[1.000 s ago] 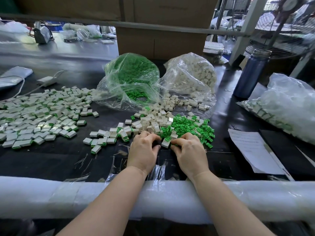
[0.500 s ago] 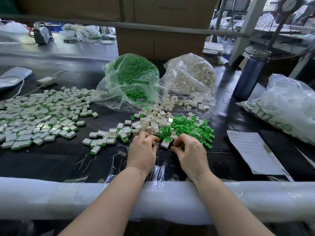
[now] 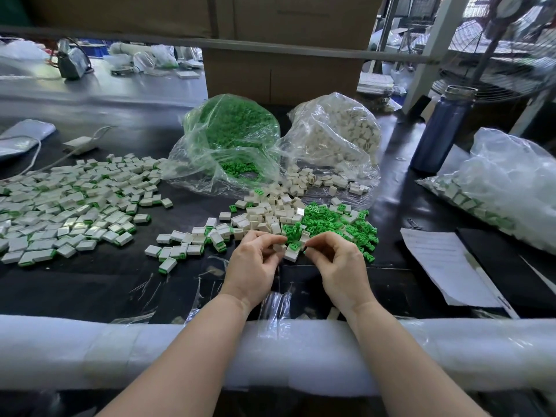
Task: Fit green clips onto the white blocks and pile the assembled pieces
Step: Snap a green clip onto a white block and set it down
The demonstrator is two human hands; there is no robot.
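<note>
Our left hand [image 3: 255, 263] pinches a white block [image 3: 279, 247] at its fingertips, while our right hand [image 3: 337, 263] closes its grip beside another white block [image 3: 291, 253]; whether it holds anything we cannot tell. Beyond lie loose green clips [image 3: 334, 219], and far left the assembled pieces [image 3: 69, 206] spread across the black table [image 3: 90, 284].

Both hands [image 3: 296, 260] now raised, fingers uncurled, apart from white block [image 3: 291, 253].

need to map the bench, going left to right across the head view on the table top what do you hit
pile of assembled pieces → loose white blocks → loose green clips → sheet of paper → bag of finished pieces
</note>
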